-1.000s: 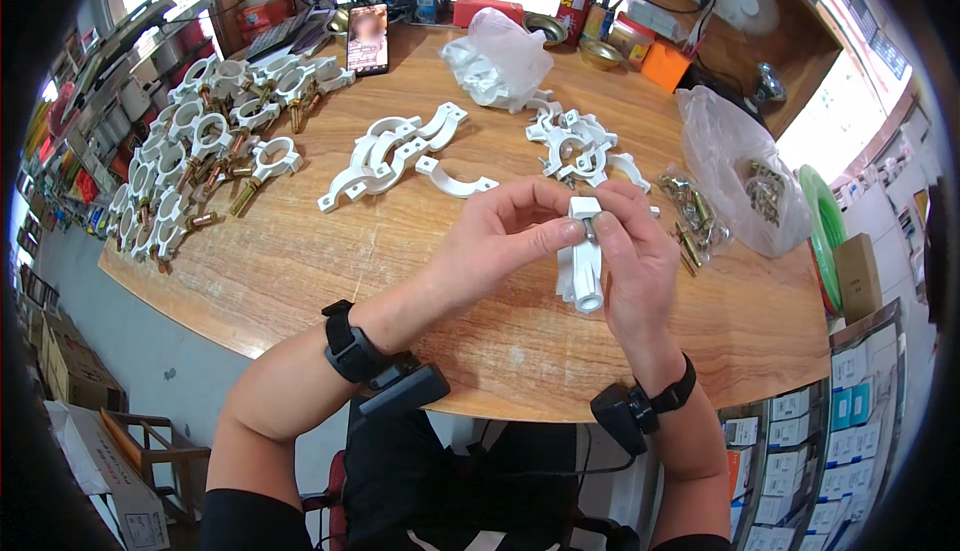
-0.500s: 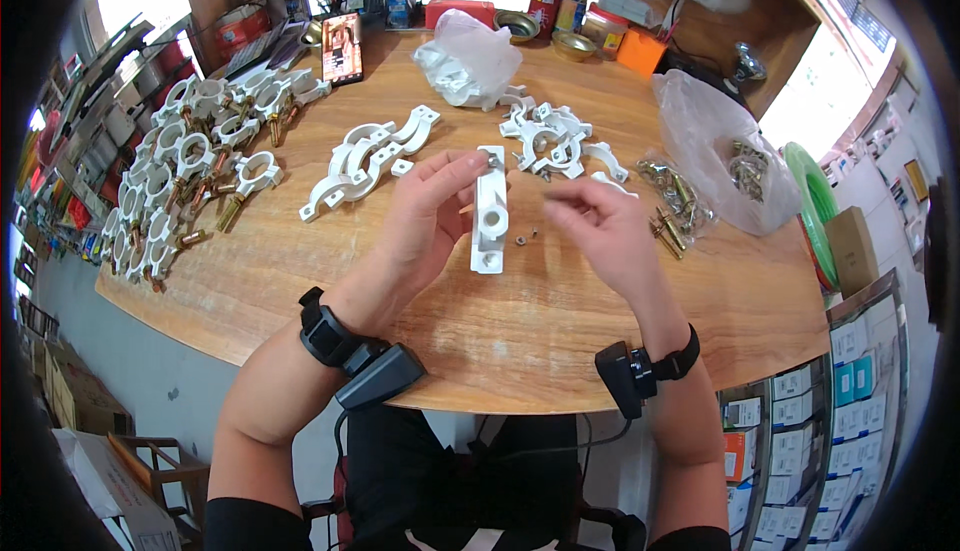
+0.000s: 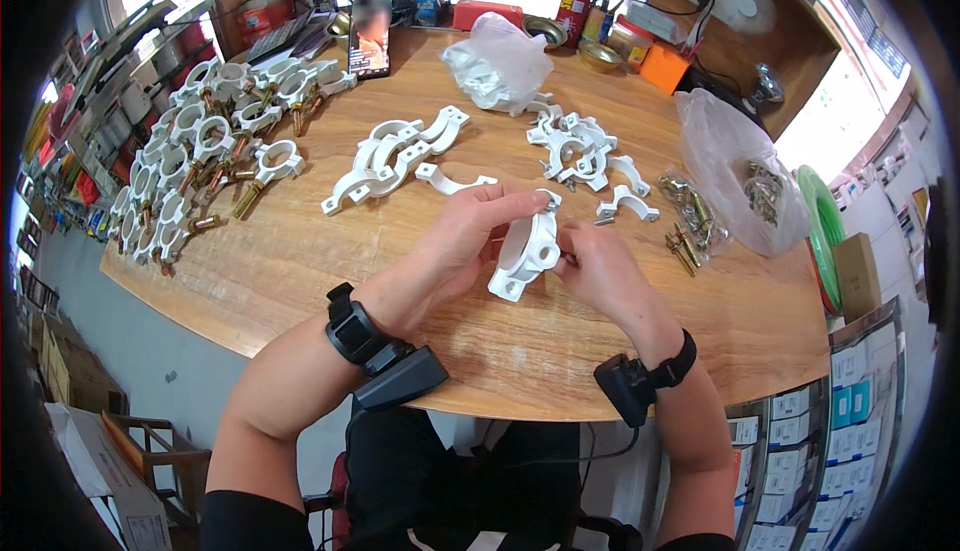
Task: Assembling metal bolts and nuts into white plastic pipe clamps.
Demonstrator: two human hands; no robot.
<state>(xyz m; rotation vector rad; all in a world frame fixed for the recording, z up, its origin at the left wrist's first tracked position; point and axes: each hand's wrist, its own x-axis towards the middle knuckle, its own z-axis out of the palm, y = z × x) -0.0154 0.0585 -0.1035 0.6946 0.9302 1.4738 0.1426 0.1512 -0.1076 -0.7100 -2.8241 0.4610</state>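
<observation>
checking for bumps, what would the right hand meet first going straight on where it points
Likely the white pipe clamp held by the left hand; any gap is hard to judge.

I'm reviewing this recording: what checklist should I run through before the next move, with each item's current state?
1. White clamp held by the left hand: ok.
2. Right hand close beside the clamp: ok.
3. What the right hand grips: cannot tell; its fingertips are hidden.
4. Table free just beyond the left hand: not ok; a curved white half-clamp lies there.
5. Loose bolts clear of both hands: ok, off to the right.
</observation>
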